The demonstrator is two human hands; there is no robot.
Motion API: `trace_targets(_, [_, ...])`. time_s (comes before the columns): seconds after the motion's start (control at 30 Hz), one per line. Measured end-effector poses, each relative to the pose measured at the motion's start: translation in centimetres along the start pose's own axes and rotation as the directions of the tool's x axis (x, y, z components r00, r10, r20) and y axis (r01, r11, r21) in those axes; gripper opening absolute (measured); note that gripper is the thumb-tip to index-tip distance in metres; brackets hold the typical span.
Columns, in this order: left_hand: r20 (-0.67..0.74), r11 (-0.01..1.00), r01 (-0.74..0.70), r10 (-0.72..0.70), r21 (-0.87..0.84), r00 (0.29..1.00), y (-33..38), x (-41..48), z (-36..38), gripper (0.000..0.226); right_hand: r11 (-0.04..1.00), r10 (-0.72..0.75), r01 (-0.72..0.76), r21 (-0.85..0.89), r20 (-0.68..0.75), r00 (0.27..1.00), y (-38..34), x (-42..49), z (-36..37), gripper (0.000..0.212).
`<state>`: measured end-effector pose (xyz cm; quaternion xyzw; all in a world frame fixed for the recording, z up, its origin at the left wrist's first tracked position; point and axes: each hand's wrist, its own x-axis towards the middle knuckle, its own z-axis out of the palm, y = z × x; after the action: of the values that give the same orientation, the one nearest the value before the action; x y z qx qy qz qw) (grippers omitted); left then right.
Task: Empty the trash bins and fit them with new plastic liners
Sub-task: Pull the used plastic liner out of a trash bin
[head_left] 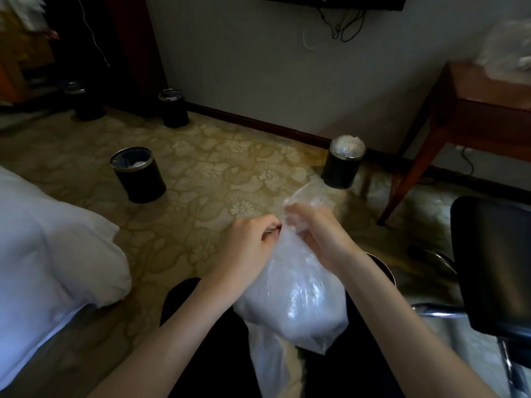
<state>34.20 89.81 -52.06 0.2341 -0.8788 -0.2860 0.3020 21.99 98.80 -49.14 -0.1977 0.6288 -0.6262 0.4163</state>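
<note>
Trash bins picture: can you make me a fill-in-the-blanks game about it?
The left hand and right hand both grip a clear plastic ____.
The bin nearest the bed is coloured ____.
Counting that one, ____ bins stand on the carpet beyond the hands.
Missing words: bag, black, four.

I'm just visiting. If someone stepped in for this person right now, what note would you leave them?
Left grip pinches and right grip clutches the bunched neck of a filled clear bag, held above the nearest bin; only its rim shows.
The lined bin near the bed looks nearly empty. The bin by the desk is heaped with white trash.
Far bins by the wall: contents unclear.
Left to do: close this bag, reline its bin, empty the heaped one, check the far two.
</note>
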Motion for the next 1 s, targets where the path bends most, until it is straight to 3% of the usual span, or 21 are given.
trace_targets(0.07, [0.009,1.0,-0.009,0.009,0.019,1.0,0.2,0.3,-0.5,0.014,0.994,-0.076,0.083,-0.069,0.109,0.991,-0.1,-0.4,-0.2,0.031])
trace_targets(0.17, [0.088,0.999,-0.023,0.025,-0.024,0.996,0.1,0.5,-1.4,0.023,0.993,-0.057,0.079,-0.089,0.223,0.973,-0.4,-0.9,-1.1,0.029])
trace_targets(0.27, [0.159,0.998,-0.051,0.057,-0.044,0.986,0.0,0.8,-1.8,0.026,0.996,-0.009,0.031,-0.083,0.257,0.966,-0.5,-1.3,-1.7,0.036])
trace_targets(0.4, [0.138,0.993,-0.084,0.094,-0.081,0.986,0.2,0.9,-2.2,0.017,1.0,-0.021,0.022,-0.001,0.249,0.968,-0.3,-1.3,-1.6,0.037])
trace_targets(0.5, [0.121,0.984,-0.153,0.164,-0.092,0.979,0.5,1.1,-2.8,0.015,0.99,0.04,-0.077,0.115,0.297,0.954,-0.2,-1.5,-1.8,0.028])
trace_targets(0.6, [0.139,0.966,-0.234,0.248,-0.111,0.959,1.2,0.9,-3.4,0.011,0.934,0.163,-0.264,0.241,0.37,0.914,0.2,-1.2,-2.2,0.013])
trace_targets(0.7, [0.231,0.944,-0.306,0.327,-0.12,0.916,2.3,0.4,-3.6,0.009,0.928,0.248,-0.336,0.16,0.409,0.878,0.5,-1.0,-2.0,0.027])
trace_targets(0.83, [0.361,0.943,-0.274,0.326,-0.187,0.874,3.2,0.3,-4.3,0.008,0.883,0.304,-0.448,0.139,0.56,0.771,0.3,-1.6,-1.6,0.022])
trace_targets(1.0, [0.504,0.948,-0.303,0.31,-0.098,0.806,2.9,0.8,-4.9,0.009,0.835,0.372,-0.519,0.181,0.508,0.777,-0.1,-1.8,-2.2,0.026])
